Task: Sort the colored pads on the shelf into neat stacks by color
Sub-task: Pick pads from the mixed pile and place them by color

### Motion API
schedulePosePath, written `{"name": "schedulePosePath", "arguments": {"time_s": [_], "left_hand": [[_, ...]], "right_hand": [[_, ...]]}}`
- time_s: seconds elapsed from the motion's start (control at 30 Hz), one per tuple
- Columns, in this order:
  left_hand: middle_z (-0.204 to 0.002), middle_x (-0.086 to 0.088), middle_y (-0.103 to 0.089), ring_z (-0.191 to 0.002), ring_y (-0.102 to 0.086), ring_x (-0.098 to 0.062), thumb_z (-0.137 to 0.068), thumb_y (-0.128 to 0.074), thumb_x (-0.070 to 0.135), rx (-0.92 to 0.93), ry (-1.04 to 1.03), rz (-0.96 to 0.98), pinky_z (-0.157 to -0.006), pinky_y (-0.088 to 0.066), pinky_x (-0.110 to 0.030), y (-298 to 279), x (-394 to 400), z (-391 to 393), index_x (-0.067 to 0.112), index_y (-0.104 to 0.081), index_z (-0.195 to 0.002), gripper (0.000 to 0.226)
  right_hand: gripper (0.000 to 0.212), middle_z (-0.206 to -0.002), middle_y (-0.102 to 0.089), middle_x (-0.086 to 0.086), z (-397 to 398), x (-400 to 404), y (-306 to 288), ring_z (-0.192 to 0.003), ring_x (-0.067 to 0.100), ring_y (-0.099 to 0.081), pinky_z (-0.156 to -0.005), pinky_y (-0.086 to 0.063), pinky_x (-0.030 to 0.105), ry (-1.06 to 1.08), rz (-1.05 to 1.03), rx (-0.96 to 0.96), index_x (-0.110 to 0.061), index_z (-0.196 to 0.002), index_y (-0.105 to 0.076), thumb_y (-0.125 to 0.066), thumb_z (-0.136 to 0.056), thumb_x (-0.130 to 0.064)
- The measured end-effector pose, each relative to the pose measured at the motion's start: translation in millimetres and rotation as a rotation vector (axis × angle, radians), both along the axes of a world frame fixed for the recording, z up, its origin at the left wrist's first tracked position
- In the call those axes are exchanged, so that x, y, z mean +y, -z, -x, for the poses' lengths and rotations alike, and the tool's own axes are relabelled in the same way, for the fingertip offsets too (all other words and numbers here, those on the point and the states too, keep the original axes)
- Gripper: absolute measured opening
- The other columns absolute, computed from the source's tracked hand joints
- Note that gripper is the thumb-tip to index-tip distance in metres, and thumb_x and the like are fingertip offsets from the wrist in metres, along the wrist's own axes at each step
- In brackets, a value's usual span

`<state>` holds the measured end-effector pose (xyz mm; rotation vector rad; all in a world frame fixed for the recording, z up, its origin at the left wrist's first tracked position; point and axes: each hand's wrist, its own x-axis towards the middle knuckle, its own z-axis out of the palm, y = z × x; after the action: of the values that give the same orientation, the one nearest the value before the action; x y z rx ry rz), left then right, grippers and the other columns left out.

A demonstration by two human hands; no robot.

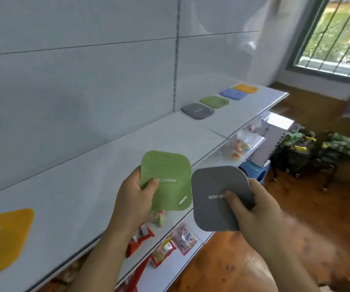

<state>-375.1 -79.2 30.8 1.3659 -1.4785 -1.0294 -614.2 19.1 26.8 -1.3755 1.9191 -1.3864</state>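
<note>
- Holding one pad per hand, your left hand (135,199) kept its grip clamped on a green pad (166,179) above the near shelf (98,165).
- Your right hand (254,209) pinched a grey pad (216,197) just right of it.
- Far right, grey (197,110), green (213,101), blue (233,94) and orange (245,88) stacks lay in a row.
- An orange pad (5,234) lay near left.

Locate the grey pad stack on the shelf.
In the head view, the flat grey square pad stack lies far right on the white shelf, against the wall, just left of the green pad stack.
</note>
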Motion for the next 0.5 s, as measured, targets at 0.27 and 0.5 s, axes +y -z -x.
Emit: {"name": "schedulePosePath", "arguments": {"time_s": [0.27,0.5], "left_hand": [[-0.102,0.024,-0.075,-0.097,-0.068,0.004,-0.102,-0.063,0.018,-0.022,0.051,0.0,-0.087,-0.056,-0.03,-7,-53,141,0.035,-0.072,-0.113,0.023],[-0.097,0.024,-0.075,-0.091,-0.068,0.006,-0.101,-0.063,0.014,-0.009,-0.004,0.002,-0.077,-0.056,-0.024,2,-135,200,0.033,-0.072,-0.109,0.022]], "right_hand": [[0.011,-0.084,-0.068,-0.01,139,-49,-1,-0.076,0.012,-0.062,-0.061,-0.047,0.029,0.096,0.031,-0.069,-0.029,-0.094,-0.067,-0.069,-0.097,-0.019],[0.005,-0.088,-0.071,-0.009,205,-133,14,-0.082,0.015,-0.066,-0.07,-0.057,0.047,0.104,-0.017,-0.103,-0.029,-0.097,-0.068,-0.069,-0.096,-0.024]]}}
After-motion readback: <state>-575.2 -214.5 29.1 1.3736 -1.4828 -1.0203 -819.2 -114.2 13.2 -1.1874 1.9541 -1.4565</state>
